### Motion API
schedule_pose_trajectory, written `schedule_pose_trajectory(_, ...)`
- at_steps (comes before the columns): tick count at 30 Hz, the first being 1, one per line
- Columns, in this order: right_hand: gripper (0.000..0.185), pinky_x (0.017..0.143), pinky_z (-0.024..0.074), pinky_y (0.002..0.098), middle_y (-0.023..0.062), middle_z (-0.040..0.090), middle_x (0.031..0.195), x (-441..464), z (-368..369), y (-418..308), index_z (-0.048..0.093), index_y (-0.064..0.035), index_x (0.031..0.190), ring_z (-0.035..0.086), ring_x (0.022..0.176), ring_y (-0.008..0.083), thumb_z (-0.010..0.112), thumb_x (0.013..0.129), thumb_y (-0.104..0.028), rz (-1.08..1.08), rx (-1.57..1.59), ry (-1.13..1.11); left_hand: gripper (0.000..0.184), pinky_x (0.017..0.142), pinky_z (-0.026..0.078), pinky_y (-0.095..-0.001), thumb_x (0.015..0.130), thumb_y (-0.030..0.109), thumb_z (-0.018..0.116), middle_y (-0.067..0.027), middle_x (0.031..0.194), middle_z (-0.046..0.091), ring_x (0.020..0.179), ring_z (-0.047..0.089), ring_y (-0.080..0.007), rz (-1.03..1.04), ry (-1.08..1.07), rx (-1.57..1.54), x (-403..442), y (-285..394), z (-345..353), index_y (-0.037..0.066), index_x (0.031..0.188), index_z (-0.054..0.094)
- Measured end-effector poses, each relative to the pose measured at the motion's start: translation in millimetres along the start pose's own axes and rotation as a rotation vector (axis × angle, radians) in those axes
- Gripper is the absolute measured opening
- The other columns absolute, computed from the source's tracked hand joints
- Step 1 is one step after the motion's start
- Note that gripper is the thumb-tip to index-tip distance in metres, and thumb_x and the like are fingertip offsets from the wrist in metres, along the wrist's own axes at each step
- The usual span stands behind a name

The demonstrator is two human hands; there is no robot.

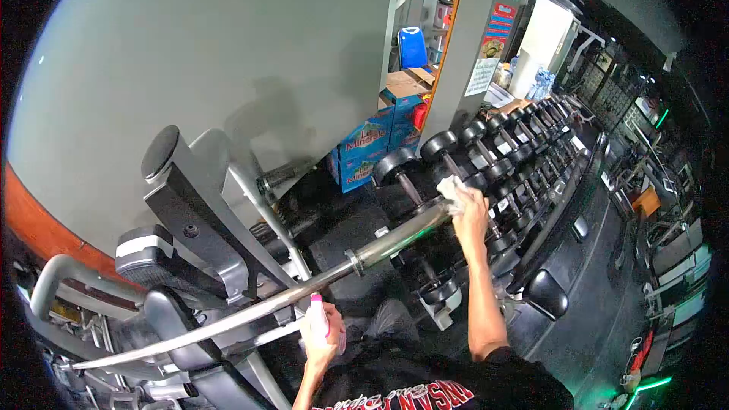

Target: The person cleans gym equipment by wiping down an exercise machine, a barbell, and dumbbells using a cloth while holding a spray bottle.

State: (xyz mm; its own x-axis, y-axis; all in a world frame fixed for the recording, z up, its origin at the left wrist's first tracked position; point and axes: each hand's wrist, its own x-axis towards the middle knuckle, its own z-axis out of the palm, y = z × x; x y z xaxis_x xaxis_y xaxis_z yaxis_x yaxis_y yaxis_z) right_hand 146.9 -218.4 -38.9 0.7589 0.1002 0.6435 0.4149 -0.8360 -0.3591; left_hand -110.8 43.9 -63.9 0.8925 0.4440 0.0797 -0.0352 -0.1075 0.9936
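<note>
The right hand has its fingers closed on a soft-looking, light cloth at one end of the long metal bar, which looks hard, heavy and slippery. Near the bar, the left hand grips a pink-topped bottle that looks light, easiest held round its neck.

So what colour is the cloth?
The cloth in the right hand is white, in the head view.
</note>
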Motion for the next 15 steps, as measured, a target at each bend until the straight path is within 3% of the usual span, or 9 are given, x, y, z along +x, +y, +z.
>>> schedule_pose_trajectory(3, 0.045, 0.091, 0.0394, 0.0386, 0.006, 0.06, 0.111, -41.9, 7.2, -87.3, 0.067, -0.0134, 0.106, 0.052, 0.103, 0.0269, 0.068, 0.064, 0.002, -0.2, 0.122, -0.093, 0.007, 0.051, 0.046, -0.0262, 0.085, 0.005, 0.058, -0.0038, 0.062, 0.056, 0.053, 0.055, -0.0108, -0.024, 0.004, 0.025, -0.2, -6.1, 3.8, 0.002, 0.09, 0.054)
schedule_pose_trajectory(5, 0.048, 0.095, 0.0417, 0.0402, 0.0077, 0.058, 0.114, -63.7, -10.7, -139.3, 0.066, -0.012, 0.108, 0.052, 0.106, 0.0299, 0.07, 0.063, 0.002, -0.115, 0.273, -0.366, 0.007, 0.051, 0.045, -0.0264, 0.085, 0.006, 0.059, -0.0038, 0.062, 0.056, 0.053, 0.055, -0.0107, -0.024, -0.002, 0.008, 1.0, -2.0, 9.1, 0.002, 0.089, 0.055)
schedule_pose_trajectory(7, 0.048, 0.092, 0.0457, 0.0392, 0.0099, 0.059, 0.111, -79.8, -5.1, -154.8, 0.066, -0.0127, 0.112, 0.055, 0.102, 0.0315, 0.068, 0.065, -0.002, -0.215, 0.458, -0.386, 0.009, 0.051, 0.045, -0.0259, 0.086, 0.008, 0.06, -0.0035, 0.062, 0.055, 0.053, 0.055, -0.0105, 0.133, 0.049, 0.132, 3.1, 14.2, 14.4, 0.002, 0.09, 0.055)
schedule_pose_trajectory(9, 0.051, 0.09, 0.0474, 0.0393, 0.007, 0.058, 0.113, -74.6, -7.8, -142.2, 0.066, -0.0149, 0.112, 0.055, 0.104, 0.0303, 0.064, 0.064, 0.003, -0.176, 0.441, -0.473, 0.01, 0.051, 0.045, -0.0244, 0.086, 0.006, 0.06, -0.0028, 0.063, 0.055, 0.053, 0.055, -0.0102, 0.195, 0.007, 0.21, 4.4, -5.6, 13.3, 0.001, 0.092, 0.055)
schedule_pose_trajectory(11, 0.044, 0.083, 0.0494, 0.0399, 0.0089, 0.06, 0.103, -54.9, -2.8, -108.9, 0.069, -0.0182, 0.105, 0.055, 0.097, 0.03, 0.063, 0.066, 0.001, -0.191, 0.251, -0.334, 0.011, 0.051, 0.046, -0.024, 0.086, 0.006, 0.06, -0.0026, 0.064, 0.055, 0.053, 0.055, -0.0101, 0.012, -0.053, -0.089, 2.8, -10.0, 14.1, 0.0, 0.094, 0.055)
schedule_pose_trajectory(12, 0.031, 0.082, 0.046, 0.0387, 0.0092, 0.061, 0.099, -31.1, -17.6, -103.5, 0.069, -0.0099, 0.097, 0.056, 0.091, 0.0306, 0.064, 0.068, 0.0, -0.191, 0.164, -0.24, 0.011, 0.051, 0.046, -0.024, 0.086, 0.006, 0.06, -0.0026, 0.064, 0.055, 0.053, 0.055, -0.0101, 0.012, -0.051, -0.089, 2.7, -9.1, 12.6, 0.0, 0.094, 0.055)
schedule_pose_trajectory(14, 0.038, 0.081, 0.0451, 0.0418, 0.0141, 0.059, 0.093, -0.4, -5.6, -53.3, 0.066, -0.009, 0.104, 0.054, 0.088, 0.034, 0.065, 0.068, 0.003, -0.04, -0.086, -0.167, 0.012, 0.051, 0.047, -0.0249, 0.087, 0.006, 0.061, -0.003, 0.064, 0.055, 0.052, 0.056, -0.0106, 0.018, -0.051, -0.081, 2.8, -6.5, 9.7, 0.0, 0.094, 0.055)
schedule_pose_trajectory(15, 0.039, 0.083, 0.0448, 0.0424, 0.0157, 0.059, 0.093, 10.3, 3.3, -26.9, 0.064, -0.0079, 0.107, 0.054, 0.088, 0.0356, 0.064, 0.069, 0.003, 0.005, -0.068, -0.095, 0.012, 0.051, 0.047, -0.0249, 0.087, 0.006, 0.061, -0.003, 0.064, 0.055, 0.052, 0.056, -0.0106, 0.017, -0.05, -0.083, 3.0, -7.0, 8.7, 0.0, 0.094, 0.055)
